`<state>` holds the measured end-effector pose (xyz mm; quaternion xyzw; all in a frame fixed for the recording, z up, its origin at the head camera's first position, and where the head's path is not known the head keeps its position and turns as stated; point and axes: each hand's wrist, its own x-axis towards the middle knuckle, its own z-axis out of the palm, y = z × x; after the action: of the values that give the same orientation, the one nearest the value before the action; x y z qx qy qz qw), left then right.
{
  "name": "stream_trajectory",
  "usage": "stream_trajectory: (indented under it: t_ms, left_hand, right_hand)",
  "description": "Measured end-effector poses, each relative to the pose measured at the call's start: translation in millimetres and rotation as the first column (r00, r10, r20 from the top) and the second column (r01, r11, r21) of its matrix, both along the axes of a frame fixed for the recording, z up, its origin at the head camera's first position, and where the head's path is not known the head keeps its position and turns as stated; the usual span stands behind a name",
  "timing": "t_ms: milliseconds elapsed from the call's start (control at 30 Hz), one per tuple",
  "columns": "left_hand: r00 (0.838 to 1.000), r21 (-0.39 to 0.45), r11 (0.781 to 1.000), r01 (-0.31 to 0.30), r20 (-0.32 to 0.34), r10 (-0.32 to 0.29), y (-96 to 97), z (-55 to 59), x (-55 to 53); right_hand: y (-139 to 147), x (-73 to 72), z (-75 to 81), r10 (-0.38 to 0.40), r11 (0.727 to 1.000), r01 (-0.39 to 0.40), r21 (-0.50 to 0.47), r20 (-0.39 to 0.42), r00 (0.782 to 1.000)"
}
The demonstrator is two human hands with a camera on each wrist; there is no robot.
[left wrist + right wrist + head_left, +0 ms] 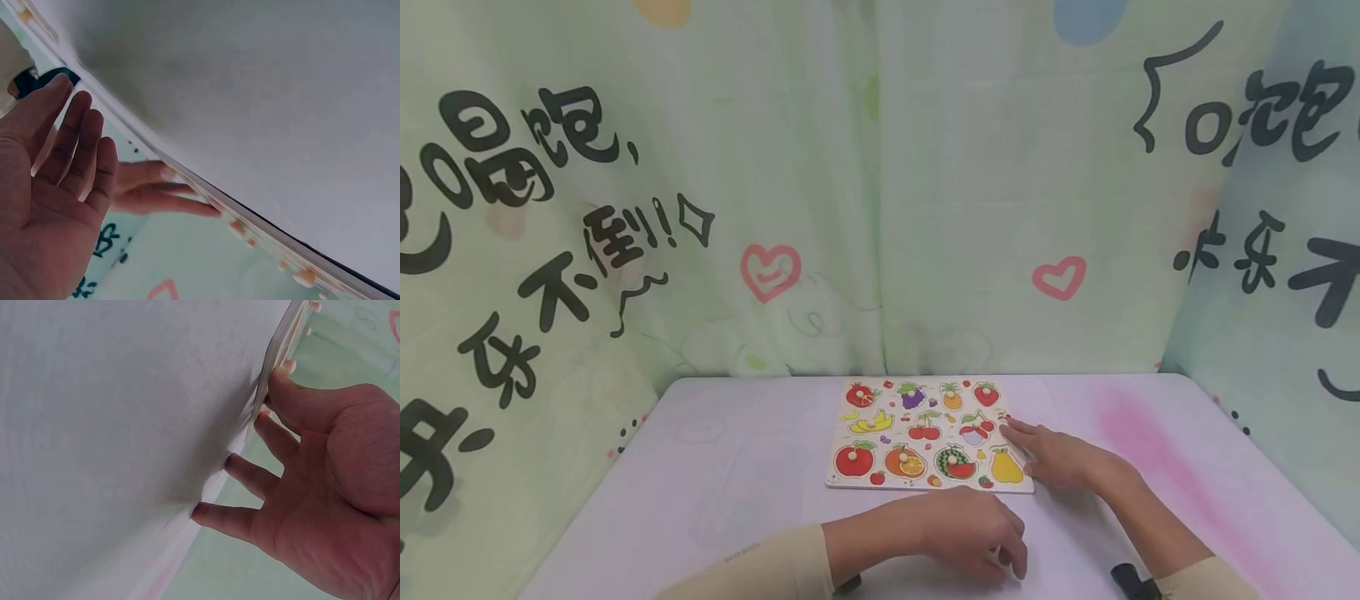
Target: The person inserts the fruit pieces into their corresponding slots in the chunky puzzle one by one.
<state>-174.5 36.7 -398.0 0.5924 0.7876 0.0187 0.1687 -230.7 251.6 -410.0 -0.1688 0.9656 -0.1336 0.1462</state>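
Note:
A wooden fruit puzzle board [891, 450] with small knobs on its pieces lies flat on the table. Its pieces include an apple [854, 459], a watermelon [956, 462] and a yellow pear [1007, 467]. At the board's right edge is my right hand [1060, 458]. In the right wrist view its fingers are fairly straight and spread, with thumb and index fingertips right at the board's edge and other fingertips on the table. My left hand [973, 533] hovers before the board's near edge, loosely bent; the left wrist view shows its palm with nothing in it.
The white table [737, 467] has a pink patch [1157, 450] on its right side. A pale green curtain [955, 183] with dark lettering and hearts encloses the back and sides. Dark bands sit on both wrists near the beige sleeves.

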Motion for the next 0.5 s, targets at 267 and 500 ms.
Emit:
stream_trajectory:
  t_ms: [267, 500]
  left_hand:
    - [0.996, -0.044, 0.996, 0.084, -0.022, -0.085, 10.4, -3.0, 24.2]
    - [0.997, -0.095, 0.992, 0.082, 0.016, -0.081, 17.4, -1.8, 37.0]
  right_hand:
    - [-2, 0.3, 0.3, -0.021, 1.000, 0.021, 0.006, 0.011, 1.000]
    - [-3, -0.1, -0.8, -0.014, 1.000, 0.014, 0.006, 0.003, 1.000]
